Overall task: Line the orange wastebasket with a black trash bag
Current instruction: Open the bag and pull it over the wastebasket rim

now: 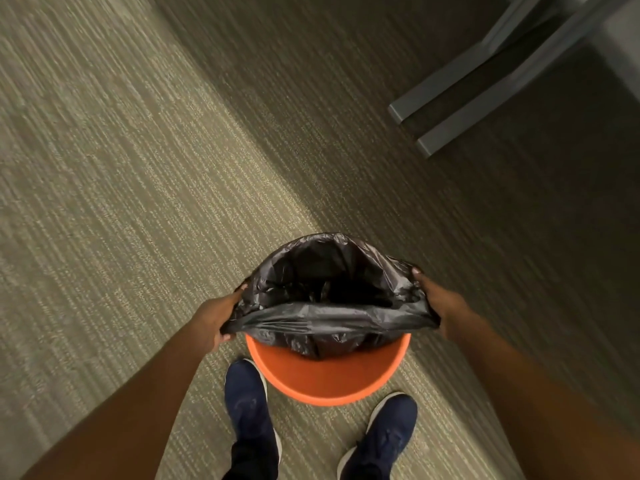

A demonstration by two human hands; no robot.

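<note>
An orange wastebasket (329,379) stands on the carpet just in front of my feet. A black trash bag (329,289) hangs open inside it, its far edge folded over the far rim. The near edge is stretched taut between my hands, above the basket, and the near orange rim and inner wall show bare below it. My left hand (216,318) grips the bag's left side. My right hand (441,306) grips its right side.
Striped grey-green carpet (138,202) covers the floor. Grey metal furniture legs (460,105) lie at the upper right, in shadow. My two dark blue shoes (247,407) stand on either side of the basket's near edge.
</note>
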